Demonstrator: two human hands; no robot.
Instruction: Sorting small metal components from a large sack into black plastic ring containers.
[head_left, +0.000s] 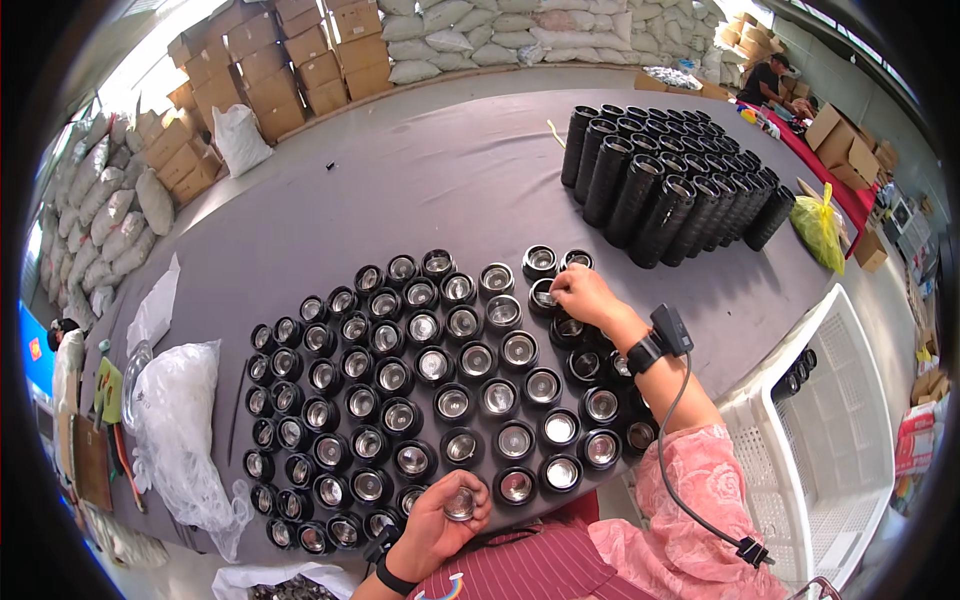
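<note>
Several short black round caps with clear, shiny round centres [462,322] stand in rows across the grey-covered table. Near the table's front edge, my left hand [445,520] is cupped, its fingers curled round a clear round disc [461,503]. My right hand [588,296] reaches over the far right part of the rows. Its fingers are pinched together at the rim of a black cap [543,296]; what they hold, if anything, is too small to make out. Beside it stands another black cap [540,262]. My right forearm hides some caps.
Tall black cylinders [655,190] stand packed at the far right. A clear plastic bag [180,420] lies on the left, a yellow bag [818,230] at the right edge. A white crate [830,430] stands beside me. Cartons [260,70] and sacks line the walls; a person sits far right.
</note>
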